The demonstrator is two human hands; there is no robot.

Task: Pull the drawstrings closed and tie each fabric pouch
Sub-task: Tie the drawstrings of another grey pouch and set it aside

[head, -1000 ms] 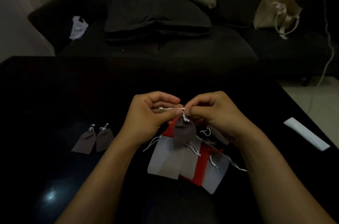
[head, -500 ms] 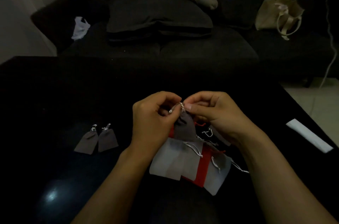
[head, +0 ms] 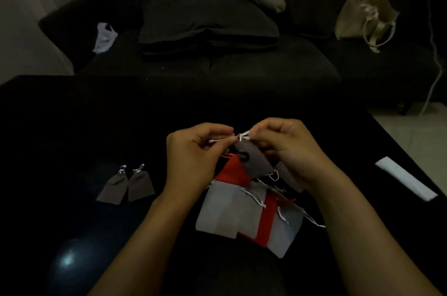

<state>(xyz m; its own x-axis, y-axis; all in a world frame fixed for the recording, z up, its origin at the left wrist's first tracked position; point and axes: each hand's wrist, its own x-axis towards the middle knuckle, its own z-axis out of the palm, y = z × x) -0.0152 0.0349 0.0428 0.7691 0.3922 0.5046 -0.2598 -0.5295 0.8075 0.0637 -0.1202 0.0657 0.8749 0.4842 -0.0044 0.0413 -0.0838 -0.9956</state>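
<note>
Just above the frame's center, the left hand and right hand each pinch an end of the white drawstring on the gray pouch hanging between them. To knot well, pull both ends evenly outward, cinching the neck before releasing.

Both hands, left and right, meet above the middle of the surface, holding one pouch up over a pile of pouches lying on it. Two tied pouches lie side by side left of the pile, a flat strip far right. Behind the surface a sofa carries cushions, a bag at right.
</note>
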